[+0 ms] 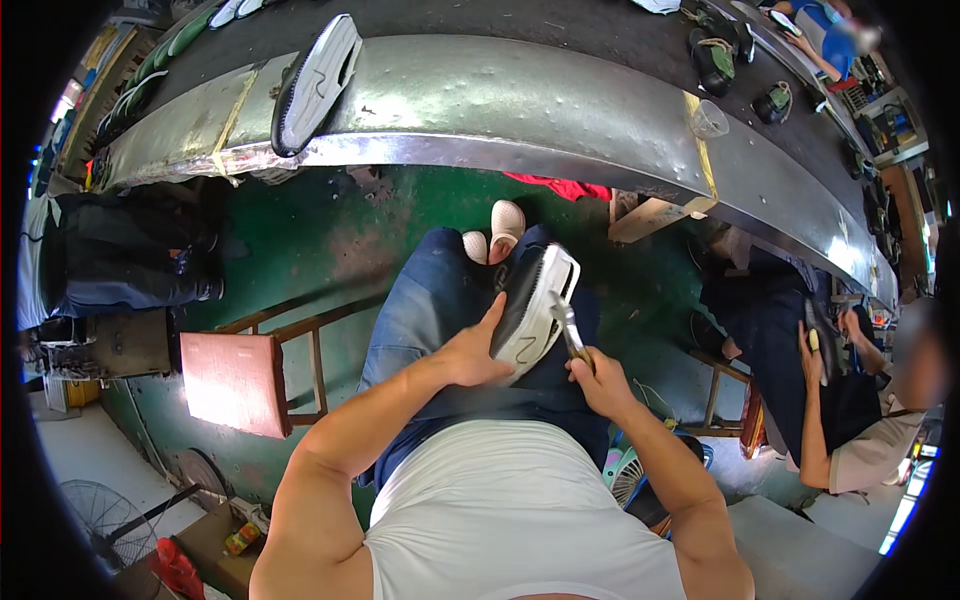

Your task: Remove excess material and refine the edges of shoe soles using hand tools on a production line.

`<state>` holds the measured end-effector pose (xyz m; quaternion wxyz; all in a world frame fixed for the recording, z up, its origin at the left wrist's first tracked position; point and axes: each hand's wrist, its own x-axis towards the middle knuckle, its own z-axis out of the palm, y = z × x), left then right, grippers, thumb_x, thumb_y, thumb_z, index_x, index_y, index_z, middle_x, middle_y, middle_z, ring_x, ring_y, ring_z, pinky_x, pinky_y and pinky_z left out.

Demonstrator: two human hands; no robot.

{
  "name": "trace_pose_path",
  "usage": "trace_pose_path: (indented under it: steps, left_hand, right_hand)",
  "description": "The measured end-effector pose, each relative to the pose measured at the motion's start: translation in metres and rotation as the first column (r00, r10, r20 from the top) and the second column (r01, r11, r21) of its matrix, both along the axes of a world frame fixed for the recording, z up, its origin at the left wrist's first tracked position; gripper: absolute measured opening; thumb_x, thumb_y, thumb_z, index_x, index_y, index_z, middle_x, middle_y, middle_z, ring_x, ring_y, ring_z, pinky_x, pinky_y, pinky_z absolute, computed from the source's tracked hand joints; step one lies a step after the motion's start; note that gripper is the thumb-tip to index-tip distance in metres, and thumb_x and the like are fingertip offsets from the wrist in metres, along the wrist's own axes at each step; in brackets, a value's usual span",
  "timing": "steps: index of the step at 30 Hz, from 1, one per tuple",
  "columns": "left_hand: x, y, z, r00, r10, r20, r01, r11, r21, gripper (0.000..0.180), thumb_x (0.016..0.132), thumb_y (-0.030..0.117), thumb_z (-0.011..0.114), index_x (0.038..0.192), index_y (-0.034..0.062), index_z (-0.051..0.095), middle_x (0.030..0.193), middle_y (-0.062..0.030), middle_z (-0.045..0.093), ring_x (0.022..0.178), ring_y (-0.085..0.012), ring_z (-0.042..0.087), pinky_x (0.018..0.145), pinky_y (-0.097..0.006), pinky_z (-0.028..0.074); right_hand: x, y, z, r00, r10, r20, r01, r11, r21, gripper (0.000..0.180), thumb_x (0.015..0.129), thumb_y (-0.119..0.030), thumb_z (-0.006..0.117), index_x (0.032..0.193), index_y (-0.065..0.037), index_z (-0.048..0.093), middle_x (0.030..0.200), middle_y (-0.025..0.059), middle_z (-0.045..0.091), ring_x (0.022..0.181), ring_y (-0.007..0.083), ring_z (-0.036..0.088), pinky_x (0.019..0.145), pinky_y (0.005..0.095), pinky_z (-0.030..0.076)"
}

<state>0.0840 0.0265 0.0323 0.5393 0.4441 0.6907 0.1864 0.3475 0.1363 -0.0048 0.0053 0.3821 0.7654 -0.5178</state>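
Across my lap lies a shoe (521, 325) with a dark upper and a white sole that has an open slot at its far end. My left hand (474, 347) grips its near left side, thumb along the dark upper. In my right hand (602, 383) is a hammer (566, 325) with a metal head and a short handle, its fingers wrapped round the handle. The hammer's head is close to the right edge of the white sole; whether it touches cannot be told. A similar shoe (316, 88) lies on the metal-edged workbench (500, 105) ahead.
A brown-topped stool (234, 384) stands at my left. On the right a seated co-worker (850, 400) handles another shoe. A clear cup (709, 120) sits on the bench edge, with dark shoes (712, 62) beyond. Red cloth (562, 186) lies under the bench; fans (105, 522) stand behind.
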Motion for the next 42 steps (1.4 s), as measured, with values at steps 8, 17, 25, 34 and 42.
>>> trace_pose_path:
  steps: [8,17,25,34,42]
  left_hand:
    - [-0.046,0.045,0.095,0.866,-0.098,-0.49,0.41,0.699,0.586,0.085,0.068,0.008,0.081,0.14,-0.0023,0.037,0.099,-0.0238,0.067,0.092,-0.0412,0.067,0.08,-0.046,0.052]
    - [-0.044,0.106,0.101,0.979,-0.008,0.204,-0.104,0.84,0.532,0.074,0.073,0.025,0.09,0.132,-0.0043,0.057,0.111,-0.0132,0.068,0.097,-0.0154,0.063,0.088,-0.03,0.051]
    - [0.003,0.021,-0.05,0.976,0.17,-0.136,-0.098,0.9,0.426,0.075,0.08,0.031,0.079,0.138,-0.0072,0.051,0.119,-0.0316,0.064,0.107,-0.0374,0.067,0.093,-0.04,0.052]
    - [0.027,-0.004,-0.037,0.851,0.376,-0.368,-0.112,0.813,0.571,0.023,0.093,0.019,0.061,0.101,-0.001,0.068,0.077,-0.021,0.068,0.069,-0.0405,0.067,0.066,-0.047,0.055]
    - [0.025,-0.002,-0.091,0.778,0.535,0.33,-0.627,0.693,0.356,0.046,0.106,0.035,0.044,0.13,-0.0023,0.059,0.128,-0.0219,0.063,0.122,-0.0301,0.059,0.105,-0.036,0.044]
  right_hand:
    - [0.033,-0.049,-0.049,0.802,-0.463,-0.378,0.373,0.882,-0.289,0.035,0.101,-0.02,0.057,0.129,0.001,0.051,0.108,0.0062,0.061,0.093,0.0132,0.059,0.083,0.0284,0.048]
    - [0.037,-0.036,-0.029,0.888,-0.374,-0.267,0.35,0.927,-0.135,0.027,0.101,-0.015,0.055,0.123,0.001,0.056,0.099,0.0048,0.063,0.085,0.0127,0.06,0.076,0.0283,0.049]
    - [0.019,-0.015,0.031,0.994,0.07,-0.085,-0.061,0.993,0.1,0.036,0.094,-0.015,0.061,0.126,0.002,0.057,0.104,0.022,0.067,0.098,0.0362,0.067,0.087,0.0401,0.052]
    - [-0.022,0.016,0.065,0.937,0.339,0.085,-0.346,0.936,0.074,0.054,0.094,-0.018,0.061,0.139,0.008,0.046,0.127,0.0309,0.059,0.12,0.042,0.057,0.102,0.041,0.046]
    - [-0.054,0.049,0.087,0.834,0.468,0.291,-0.47,0.88,-0.071,0.029,0.096,-0.026,0.061,0.101,0.003,0.059,0.085,0.0216,0.067,0.076,0.0375,0.066,0.07,0.0465,0.051]
